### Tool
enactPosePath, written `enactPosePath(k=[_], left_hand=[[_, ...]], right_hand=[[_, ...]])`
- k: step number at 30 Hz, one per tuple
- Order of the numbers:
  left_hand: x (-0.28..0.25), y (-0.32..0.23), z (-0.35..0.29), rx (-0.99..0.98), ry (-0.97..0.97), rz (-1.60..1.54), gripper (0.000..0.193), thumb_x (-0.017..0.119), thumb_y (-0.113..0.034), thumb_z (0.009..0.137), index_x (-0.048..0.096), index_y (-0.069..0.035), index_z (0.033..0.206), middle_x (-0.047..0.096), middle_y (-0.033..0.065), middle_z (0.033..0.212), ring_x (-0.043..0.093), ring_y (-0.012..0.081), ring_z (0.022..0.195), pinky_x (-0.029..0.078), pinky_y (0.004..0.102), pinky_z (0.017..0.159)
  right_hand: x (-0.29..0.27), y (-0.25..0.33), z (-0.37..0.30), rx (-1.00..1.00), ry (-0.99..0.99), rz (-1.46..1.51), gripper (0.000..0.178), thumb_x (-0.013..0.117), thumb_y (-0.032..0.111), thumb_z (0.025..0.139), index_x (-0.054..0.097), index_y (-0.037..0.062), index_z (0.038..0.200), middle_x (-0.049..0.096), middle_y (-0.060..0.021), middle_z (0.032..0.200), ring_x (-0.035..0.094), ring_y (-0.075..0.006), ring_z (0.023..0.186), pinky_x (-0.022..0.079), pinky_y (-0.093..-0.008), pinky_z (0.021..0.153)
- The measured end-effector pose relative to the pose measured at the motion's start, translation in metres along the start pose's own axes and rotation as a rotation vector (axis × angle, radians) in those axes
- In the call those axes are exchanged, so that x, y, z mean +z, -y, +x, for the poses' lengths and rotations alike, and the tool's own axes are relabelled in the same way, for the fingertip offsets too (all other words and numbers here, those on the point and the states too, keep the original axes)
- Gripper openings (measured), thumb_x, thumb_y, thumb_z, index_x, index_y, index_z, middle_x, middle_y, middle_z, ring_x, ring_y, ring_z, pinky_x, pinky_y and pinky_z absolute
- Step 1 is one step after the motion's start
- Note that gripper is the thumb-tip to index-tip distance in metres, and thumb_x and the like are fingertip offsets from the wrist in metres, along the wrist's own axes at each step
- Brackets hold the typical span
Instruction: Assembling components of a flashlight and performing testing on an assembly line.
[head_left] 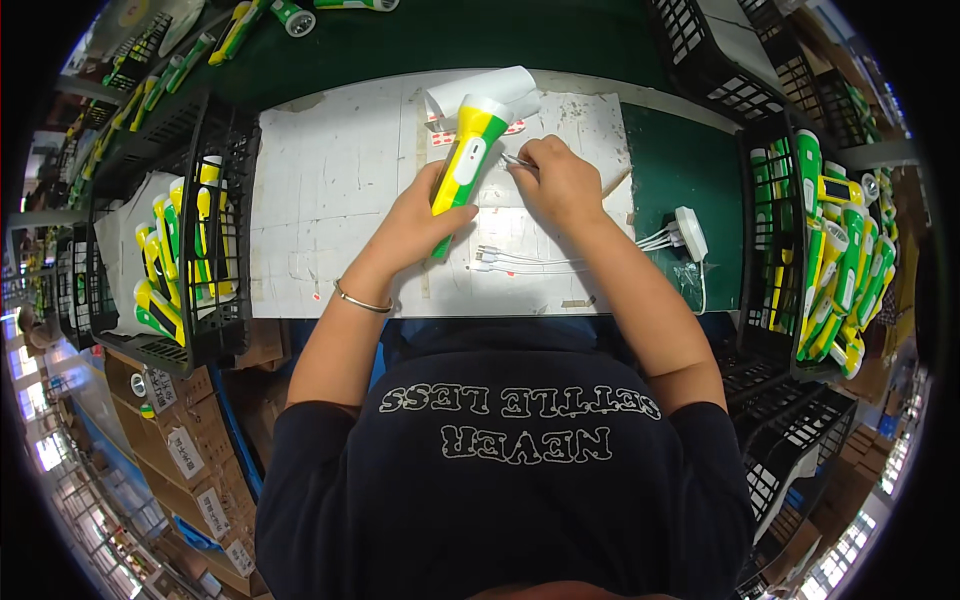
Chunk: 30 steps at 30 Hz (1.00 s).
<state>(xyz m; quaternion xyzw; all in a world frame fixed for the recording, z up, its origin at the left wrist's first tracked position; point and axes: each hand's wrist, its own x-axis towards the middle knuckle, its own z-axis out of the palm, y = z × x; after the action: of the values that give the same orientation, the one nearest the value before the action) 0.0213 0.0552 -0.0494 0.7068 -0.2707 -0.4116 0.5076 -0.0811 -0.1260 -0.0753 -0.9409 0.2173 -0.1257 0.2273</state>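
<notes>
A yellow and green flashlight with a white head and a white side panel is gripped in my left hand. It leans with its head up and away from me, its green end below my fingers. My right hand is closed in a pinch on a slim metal tool that looks like tweezers; its tip points left, close to the flashlight's side. Behind the flashlight lies a curled white sheet, and a sheet of red stickers shows partly under it.
White charging cables run across the white work board to a white plug adapter at right. Black crates of flashlights stand on both sides. More flashlights lie at the far left.
</notes>
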Motion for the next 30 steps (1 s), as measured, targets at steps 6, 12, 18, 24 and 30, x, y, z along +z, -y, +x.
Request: enactPosePath(k=[6, 12, 18, 24, 30], left_hand=[[0.013, -0.003, 0.006, 0.136, -0.085, 0.203, 0.065, 0.066, -0.021, 0.073, 0.037, 0.002, 0.126, 0.056, 0.0198, 0.108, 0.056, 0.0280, 0.101, 0.042, 0.0330, 0.089], [0.029, -0.012, 0.006, 0.233, -0.061, 0.237, 0.063, 0.066, -0.019, 0.072, 0.038, 0.001, 0.125, 0.055, 0.0204, 0.109, 0.056, 0.0299, 0.100, 0.043, 0.0348, 0.087], [0.040, -0.018, -0.003, 0.465, -0.349, 0.692, 0.062, 0.065, -0.012, 0.071, 0.038, -0.007, 0.127, 0.051, 0.0166, 0.099, 0.056, 0.0355, 0.086, 0.048, 0.0405, 0.074], [0.044, -0.021, -0.005, 0.410, -0.320, 0.751, 0.066, 0.068, -0.014, 0.071, 0.037, -0.004, 0.128, 0.051, 0.0165, 0.099, 0.056, 0.0333, 0.088, 0.048, 0.0381, 0.073], [0.022, -0.007, 0.002, 0.421, -0.496, 0.682, 0.062, 0.065, -0.020, 0.076, 0.036, -0.003, 0.127, 0.050, 0.0201, 0.104, 0.054, 0.0377, 0.093, 0.047, 0.0420, 0.077]], right_hand=[[-0.032, -0.002, -0.009, 0.111, 0.212, 0.879, 0.020, 0.062, 0.022, 0.083, 0.061, 0.0021, 0.086, 0.062, -0.0045, 0.070, 0.058, -0.0111, 0.065, 0.045, -0.0247, 0.059], [-0.056, 0.000, -0.016, 0.192, 0.214, 0.868, 0.022, 0.064, 0.022, 0.083, 0.061, 0.0001, 0.080, 0.055, 0.0011, 0.065, 0.048, -0.0044, 0.061, 0.039, -0.0205, 0.056], [-0.049, 0.002, -0.023, 0.243, 0.127, 0.852, 0.024, 0.066, 0.022, 0.080, 0.061, -0.0001, 0.075, 0.054, 0.0015, 0.061, 0.045, -0.0044, 0.057, 0.037, -0.0215, 0.051], [-0.048, 0.004, -0.026, 0.269, 0.098, 0.897, 0.024, 0.066, 0.022, 0.080, 0.059, 0.0003, 0.073, 0.053, 0.0016, 0.060, 0.044, -0.0045, 0.055, 0.036, -0.0217, 0.050], [-0.039, 0.010, -0.030, 0.183, 0.120, 0.869, 0.025, 0.066, 0.021, 0.079, 0.057, -0.0008, 0.071, 0.052, 0.0010, 0.059, 0.043, -0.0046, 0.056, 0.036, -0.0225, 0.050]])
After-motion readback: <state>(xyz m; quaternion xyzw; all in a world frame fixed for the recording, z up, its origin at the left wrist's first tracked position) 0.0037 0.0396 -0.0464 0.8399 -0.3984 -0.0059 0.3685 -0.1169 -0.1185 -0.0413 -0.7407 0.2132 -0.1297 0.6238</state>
